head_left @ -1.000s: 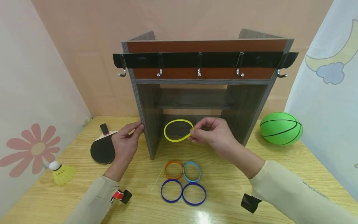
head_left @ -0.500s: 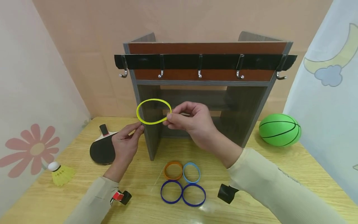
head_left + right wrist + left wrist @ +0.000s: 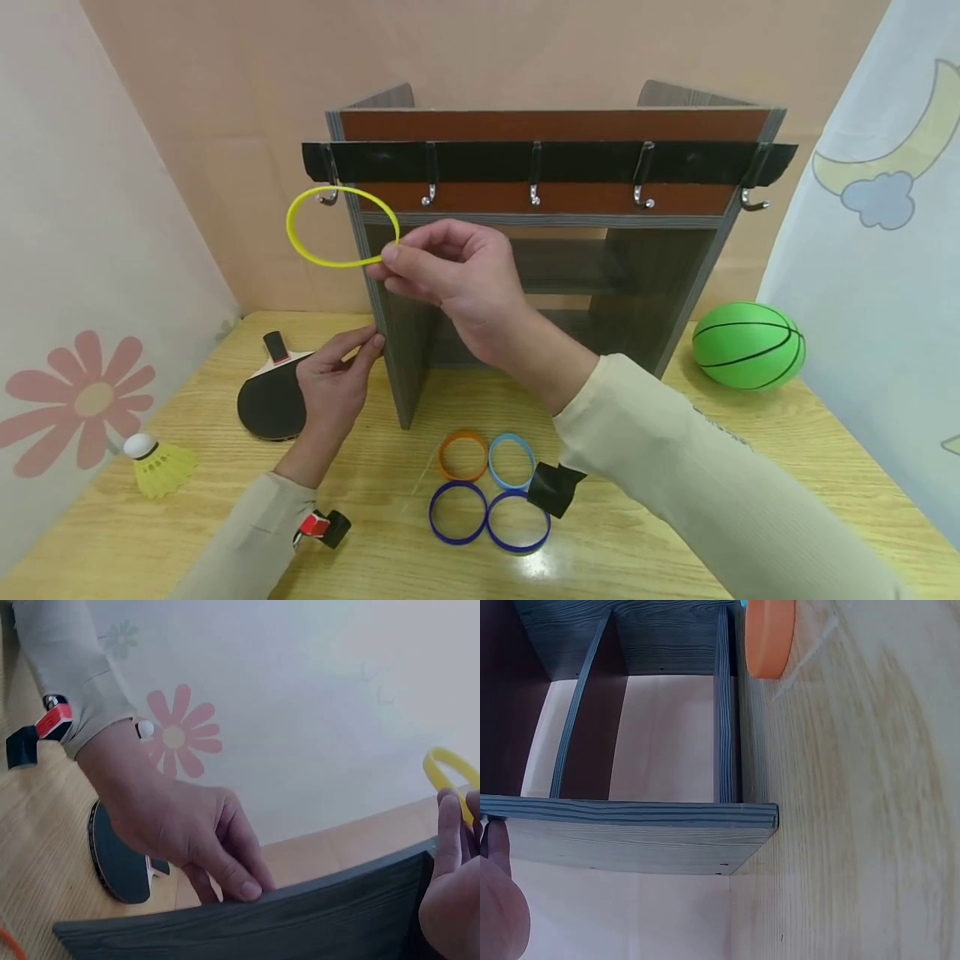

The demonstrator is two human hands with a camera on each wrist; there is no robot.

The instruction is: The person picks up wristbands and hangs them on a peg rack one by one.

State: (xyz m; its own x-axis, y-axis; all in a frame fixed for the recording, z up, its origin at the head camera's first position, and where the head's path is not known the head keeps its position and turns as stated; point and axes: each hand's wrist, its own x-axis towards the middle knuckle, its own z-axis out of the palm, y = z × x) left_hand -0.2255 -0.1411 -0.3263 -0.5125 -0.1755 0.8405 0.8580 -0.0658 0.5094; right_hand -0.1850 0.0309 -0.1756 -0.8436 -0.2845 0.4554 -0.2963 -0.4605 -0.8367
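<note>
My right hand [image 3: 468, 283] pinches a thin yellow wristband [image 3: 330, 264] between thumb and fingers. The band is raised in front of the rack's upper left corner and overlaps the leftmost silver hook [image 3: 327, 198] in the head view. Low on the left, my left hand [image 3: 335, 387] grips the front edge of the side panel of a grey wooden rack [image 3: 393, 350]; its thumb and fingers at that edge show in the right wrist view. On the table before the rack lie an orange wristband [image 3: 463, 434], a light blue wristband [image 3: 512, 436] and two dark blue wristbands [image 3: 457, 541].
Several hooks hang along a black strip [image 3: 480, 162] across the rack's top. A table tennis bat [image 3: 270, 404] and a yellow shuttlecock [image 3: 165, 471] lie at left. At right rests a green ball [image 3: 748, 346]. Printed cloth walls [image 3: 840, 275] enclose the sides.
My right hand has carried the yellow wristband leftward and up, from in front of the lower shelf to the leftmost hook. The left hand has stayed on the side panel.
</note>
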